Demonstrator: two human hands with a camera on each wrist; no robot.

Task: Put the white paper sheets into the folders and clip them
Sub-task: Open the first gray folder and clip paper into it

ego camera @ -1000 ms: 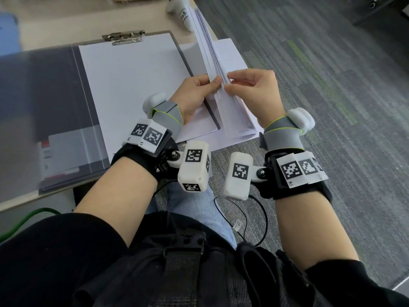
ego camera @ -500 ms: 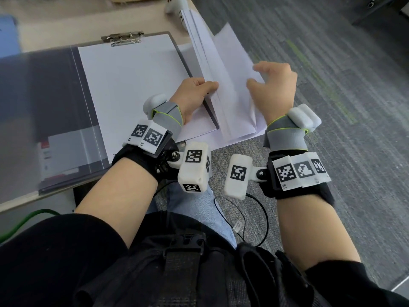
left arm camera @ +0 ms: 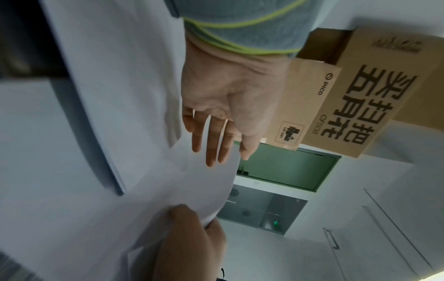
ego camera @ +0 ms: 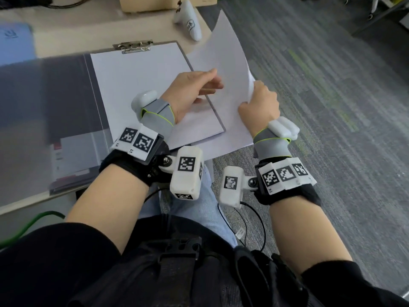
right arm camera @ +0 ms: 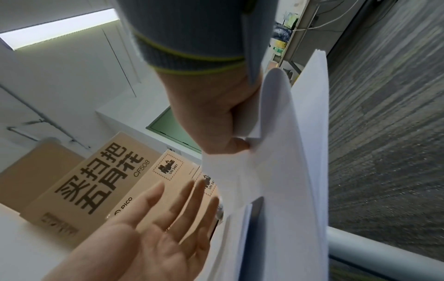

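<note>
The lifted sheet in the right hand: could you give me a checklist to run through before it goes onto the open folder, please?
1. Right hand grips the lifted sheet at its edge: ok.
2. Only one sheet is lifted: cannot tell; the right wrist view shows several layers near the thumb.
3. Left hand is open, fingers straight beside the sheet: ok.
4. Open folder lies flat on the desk, with paper already under its clip: ok.
5. Clip raised to admit another sheet: not ok; it looks closed.
6. Remaining stack overhangs the desk edge: not ok.

folder (ego camera: 66,111): 1 | metal clip (ego camera: 132,47): 1 | cardboard boxes (right arm camera: 79,182): 2 | white controller (ego camera: 188,21): 1
</note>
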